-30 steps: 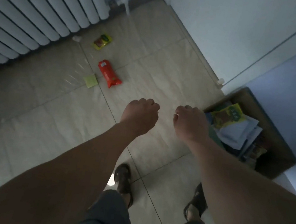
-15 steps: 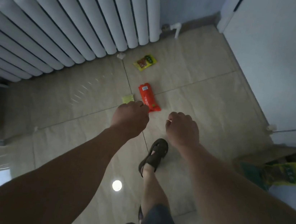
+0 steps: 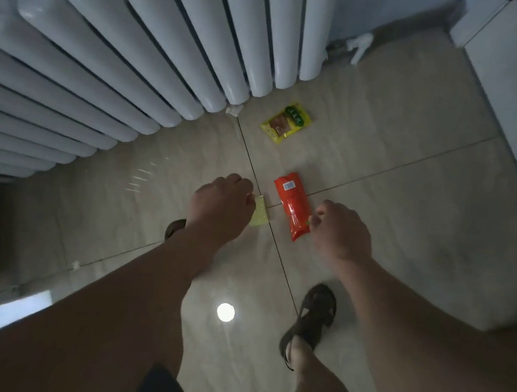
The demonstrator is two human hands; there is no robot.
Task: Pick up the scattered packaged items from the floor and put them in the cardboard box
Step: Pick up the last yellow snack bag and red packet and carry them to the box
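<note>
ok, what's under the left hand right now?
A small pale green packet lies on the floor tiles, poking out past the left hand. Its left part is covered, so contact can't be judged.
</note>
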